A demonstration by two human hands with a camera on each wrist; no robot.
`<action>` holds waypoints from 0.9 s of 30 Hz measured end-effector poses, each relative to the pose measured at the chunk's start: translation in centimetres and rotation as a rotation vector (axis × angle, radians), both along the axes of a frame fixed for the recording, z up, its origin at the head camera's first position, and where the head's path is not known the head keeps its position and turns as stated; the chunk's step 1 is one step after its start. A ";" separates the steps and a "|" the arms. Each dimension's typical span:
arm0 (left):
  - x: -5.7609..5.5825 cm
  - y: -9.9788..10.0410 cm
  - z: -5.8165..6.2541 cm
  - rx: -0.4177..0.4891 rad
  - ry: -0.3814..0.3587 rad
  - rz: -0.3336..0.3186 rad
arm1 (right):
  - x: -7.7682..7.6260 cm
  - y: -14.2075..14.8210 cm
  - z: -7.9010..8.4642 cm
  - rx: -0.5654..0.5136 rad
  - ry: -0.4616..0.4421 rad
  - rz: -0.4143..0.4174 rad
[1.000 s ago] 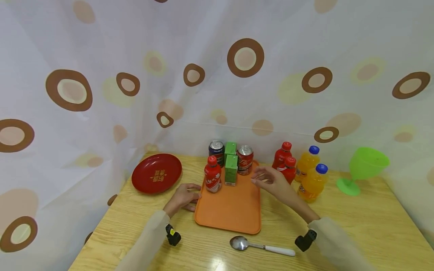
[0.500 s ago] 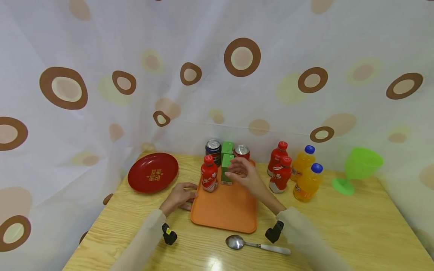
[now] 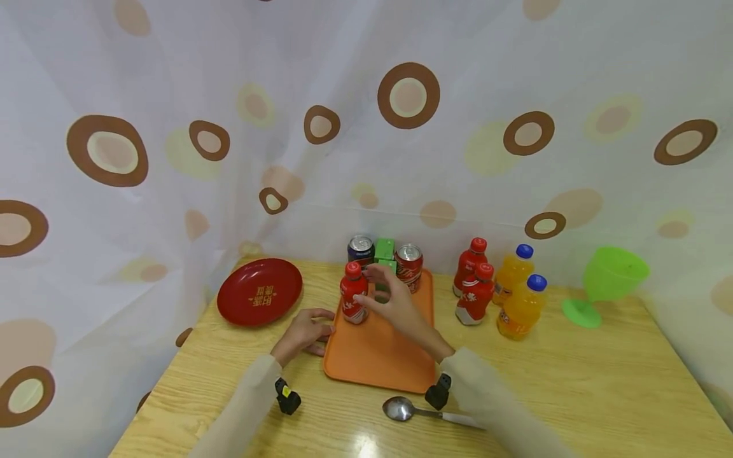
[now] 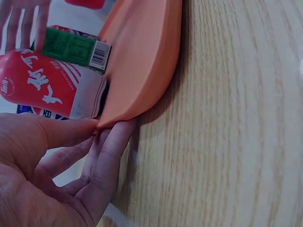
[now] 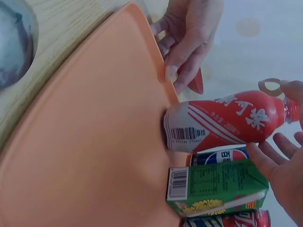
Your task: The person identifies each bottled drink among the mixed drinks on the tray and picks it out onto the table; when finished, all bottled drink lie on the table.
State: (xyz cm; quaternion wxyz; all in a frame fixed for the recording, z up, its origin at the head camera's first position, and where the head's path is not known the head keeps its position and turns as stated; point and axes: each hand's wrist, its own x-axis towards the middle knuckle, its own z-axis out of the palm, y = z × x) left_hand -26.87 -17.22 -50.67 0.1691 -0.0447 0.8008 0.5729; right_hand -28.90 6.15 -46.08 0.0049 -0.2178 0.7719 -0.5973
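Note:
My left hand (image 3: 307, 331) holds the left rim of an orange tray (image 3: 380, 356); in the left wrist view the thumb lies over the rim and the fingers are against its outer side. A red-capped red bottle (image 5: 227, 120) stands upright on the tray near that rim. Around its upper part, my right hand (image 3: 395, 302) spreads its thumb and fingers; a firm grip does not show. Behind the right hand stand two green cartons, the nearer carton (image 5: 218, 184) partly covered in the head view. A dark blue can (image 3: 361, 247) and a red can (image 3: 409, 261) flank them.
A dark red plate (image 3: 259, 292) leans at the left. Right of the tray stand two red bottles (image 3: 475, 296), two orange drink bottles (image 3: 521, 308) and a green goblet (image 3: 613, 277). A spoon (image 3: 399, 409) lies in front, its handle partly under the right sleeve.
My right hand has moved left across the tray, from its right edge past the front green carton to the red bottle. The left hand has stayed at the tray's rim.

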 end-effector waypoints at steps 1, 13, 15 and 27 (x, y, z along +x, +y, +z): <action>0.0 0.0 0.0 0.003 -0.003 0.000 | 0.0 -0.3 0.0 0.010 0.004 -0.012; -0.1 0.0 -0.2 -0.005 -0.003 -0.003 | -1.2 -2.8 -0.7 0.248 0.147 -0.096; -0.1 0.0 -0.2 -0.006 -0.002 -0.007 | -1.1 -2.8 -0.9 0.281 0.190 -0.106; 0.0 -0.1 -0.1 -0.023 0.006 -0.011 | 0.7 -2.5 -2.6 0.118 0.030 -0.130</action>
